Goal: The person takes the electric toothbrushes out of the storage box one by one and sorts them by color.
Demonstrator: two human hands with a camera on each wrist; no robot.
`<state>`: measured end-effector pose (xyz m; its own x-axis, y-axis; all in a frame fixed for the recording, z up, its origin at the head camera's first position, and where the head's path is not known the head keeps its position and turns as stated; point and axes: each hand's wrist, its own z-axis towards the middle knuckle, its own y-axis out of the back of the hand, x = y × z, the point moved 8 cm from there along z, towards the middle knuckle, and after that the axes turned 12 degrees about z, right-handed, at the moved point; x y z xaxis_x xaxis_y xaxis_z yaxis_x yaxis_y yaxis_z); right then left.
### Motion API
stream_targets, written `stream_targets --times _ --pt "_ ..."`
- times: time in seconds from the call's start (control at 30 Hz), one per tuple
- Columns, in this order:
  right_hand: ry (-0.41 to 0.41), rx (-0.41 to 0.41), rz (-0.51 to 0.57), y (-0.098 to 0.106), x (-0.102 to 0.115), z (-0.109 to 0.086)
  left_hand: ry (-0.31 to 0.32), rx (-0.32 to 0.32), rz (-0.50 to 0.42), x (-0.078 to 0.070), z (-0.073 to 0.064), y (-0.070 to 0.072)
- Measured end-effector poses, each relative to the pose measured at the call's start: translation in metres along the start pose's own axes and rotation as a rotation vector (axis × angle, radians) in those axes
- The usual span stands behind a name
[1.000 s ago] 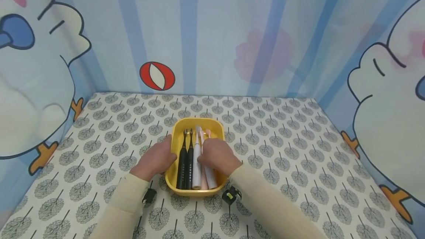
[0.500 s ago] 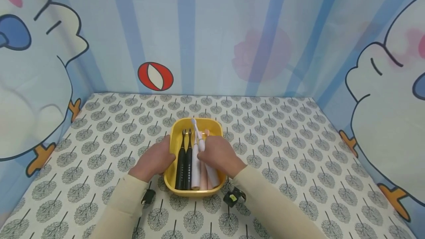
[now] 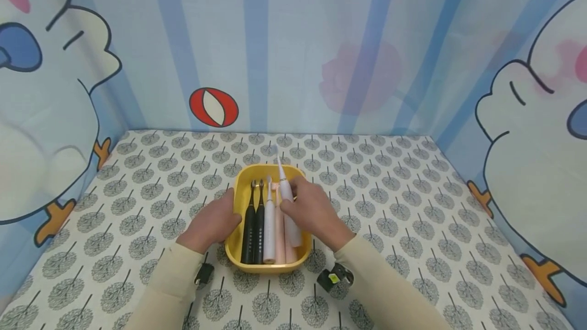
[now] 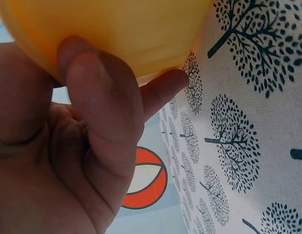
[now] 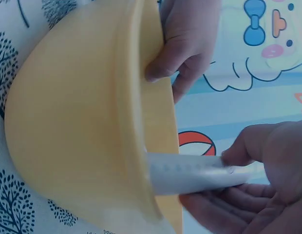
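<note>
A yellow tub (image 3: 237, 248) holds several electric toothbrushes side by side. Two black toothbrushes (image 3: 254, 233) lie at its left, then a white toothbrush (image 3: 269, 228), then pink toothbrushes (image 3: 279, 243). My left hand (image 3: 212, 224) grips the tub's left rim, its thumb inside. In the left wrist view, fingers (image 4: 104, 107) press on the tub's outer wall. Between thumb and fingers, my right hand (image 3: 312, 208) pinches another white toothbrush (image 5: 185, 173). It is tilted, brush head up past the far rim, its lower end still inside the tub over the pink ones.
A cloth (image 3: 390, 228) with a grey tree print covers the table under the tub. Behind it stands a striped blue backdrop (image 3: 298, 65) with cartoon figures and a red ball print (image 3: 213, 107).
My right hand has lifted the white toothbrush from among the others, and its head has risen above the tub's far rim. The left hand keeps its grip on the tub.
</note>
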<state>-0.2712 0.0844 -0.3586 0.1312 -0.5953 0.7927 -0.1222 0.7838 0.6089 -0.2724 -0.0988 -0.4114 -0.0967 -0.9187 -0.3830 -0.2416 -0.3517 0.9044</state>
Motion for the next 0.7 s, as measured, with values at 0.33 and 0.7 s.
stream_targets --times 0.33,0.7 --pt "0.124 -0.056 0.054 0.013 0.009 -0.005 0.016 0.007 -0.002 0.000 -0.001 -0.001" --pt "0.197 -0.228 0.118 0.045 0.012 -0.006 0.008 0.009 -0.001 0.000 -0.001 -0.001"
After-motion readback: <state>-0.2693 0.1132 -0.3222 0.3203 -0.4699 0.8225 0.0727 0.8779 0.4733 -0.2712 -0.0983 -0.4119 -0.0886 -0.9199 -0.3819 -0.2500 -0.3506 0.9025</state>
